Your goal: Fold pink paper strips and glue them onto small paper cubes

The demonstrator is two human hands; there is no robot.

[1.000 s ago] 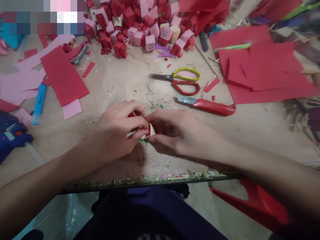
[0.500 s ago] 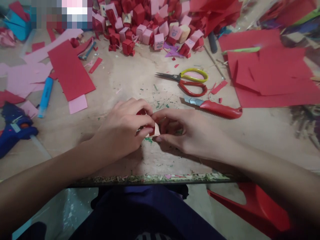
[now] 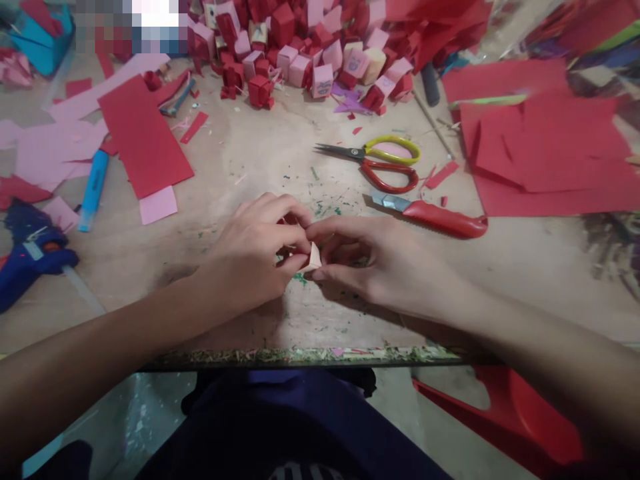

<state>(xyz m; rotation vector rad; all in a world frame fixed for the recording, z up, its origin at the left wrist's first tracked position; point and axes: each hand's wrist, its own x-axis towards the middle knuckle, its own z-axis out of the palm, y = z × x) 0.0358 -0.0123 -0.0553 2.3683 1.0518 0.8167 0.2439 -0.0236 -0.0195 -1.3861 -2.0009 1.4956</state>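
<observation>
Near the table's front edge, both hands meet around a small folded paper piece, pale on the visible side with some red between the fingers. My left hand is closed on its left part, thumb and fingers pinching it. From the other side, my right hand grips its right edge between thumb and forefinger. Most of the piece is hidden by the fingers. Just beyond the right hand lie a cutter knife with a red handle and scissors with one yellow and one red handle loop.
Many red and pink paper cubes are heaped at the back. Red paper sheets lie at right. On the left are a red paper strip, a blue marker and a blue glue gun. A red chair stands below.
The fingers have shifted slightly around the paper piece, and less red shows between them. Both hands still hold it. The whole view has moved a little.
</observation>
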